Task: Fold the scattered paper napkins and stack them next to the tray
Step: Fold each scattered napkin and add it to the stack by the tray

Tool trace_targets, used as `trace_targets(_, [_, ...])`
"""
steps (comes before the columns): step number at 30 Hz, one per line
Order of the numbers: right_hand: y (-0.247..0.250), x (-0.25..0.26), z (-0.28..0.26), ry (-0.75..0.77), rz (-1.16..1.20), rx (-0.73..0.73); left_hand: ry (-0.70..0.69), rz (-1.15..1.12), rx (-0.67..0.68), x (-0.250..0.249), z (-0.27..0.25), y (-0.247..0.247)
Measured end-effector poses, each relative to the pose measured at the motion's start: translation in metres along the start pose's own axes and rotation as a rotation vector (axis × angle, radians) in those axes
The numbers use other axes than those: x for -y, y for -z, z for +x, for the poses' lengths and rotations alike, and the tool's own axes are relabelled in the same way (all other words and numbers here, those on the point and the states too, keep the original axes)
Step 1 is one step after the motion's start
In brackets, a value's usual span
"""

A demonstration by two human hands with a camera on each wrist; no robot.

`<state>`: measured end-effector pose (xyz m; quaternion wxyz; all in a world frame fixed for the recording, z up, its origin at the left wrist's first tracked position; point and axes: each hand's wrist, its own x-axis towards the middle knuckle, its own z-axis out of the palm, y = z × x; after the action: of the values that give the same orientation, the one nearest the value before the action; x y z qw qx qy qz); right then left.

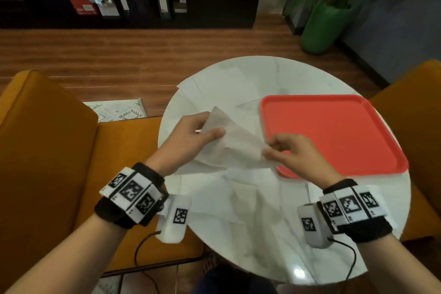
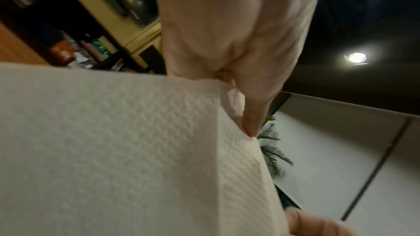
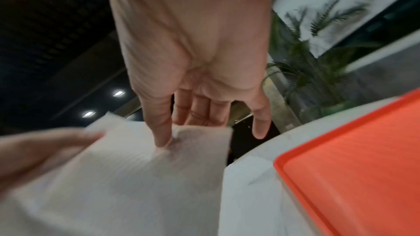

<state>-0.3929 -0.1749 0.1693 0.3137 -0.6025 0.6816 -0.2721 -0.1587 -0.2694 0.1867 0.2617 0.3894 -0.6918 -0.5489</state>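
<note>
L grip: left hand is pinching the napkin by its far edge, held above worktop.
R grip: right hand is pinching the near corner, beside tray.
Risk: thin paper is being pulled taut btwn both pinches, likely tearing or creasing skewed.
Risk 2: loose napkins underneath are prob shifting if the hanging part drags.

Counts: 1 red tray on 1 round white tabletop. 1 napkin lifted off the surface, in the grip of 2 hands: left hand, right hand. More napkins lie flat on the tabletop, white on white and overlapping, so exact number unclear. 2 wrist bands with markers, 1 per wrist. 2 orange seats. 1 potted plant.
</note>
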Motion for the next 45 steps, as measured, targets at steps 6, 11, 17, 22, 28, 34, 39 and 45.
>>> trace_targets(6, [0.0, -0.024, 0.027, -0.165, 0.244, 0.064, 0.24, -0.167, -0.05, 0.05, 0.009, 0.0])
trace_targets(11, [-0.03, -0.054, 0.054, -0.226, 0.013, 0.207, 0.366, -0.028, -0.12, 0.112, 0.023, -0.007])
trace_targets(17, [-0.024, -0.04, 0.058, -0.118, 0.133, -0.171, 0.169, -0.03, -0.213, 0.094, 0.041, 0.008])
trace_targets(22, [-0.012, -0.024, 0.025, 0.017, 0.133, -0.304, 0.024, -0.145, -0.222, 0.054, 0.02, 0.017])
trace_targets(28, [-0.062, -0.068, -0.029, -0.112, 0.106, -0.135, 0.228, -0.039, -0.03, 0.101, -0.037, -0.003])
trace_targets(34, [-0.094, -0.099, -0.053, -0.29, 0.069, 0.021, 0.343, 0.015, 0.035, 0.144, -0.064, -0.021])
trace_targets(39, [-0.087, -0.089, -0.024, -0.263, 0.061, -0.02, 0.331, -0.04, -0.06, 0.143, -0.049, -0.019])
trace_targets(45, [-0.082, -0.083, 0.032, -0.272, -0.073, -0.052, 0.328, 0.032, -0.13, 0.141, -0.011, -0.013])
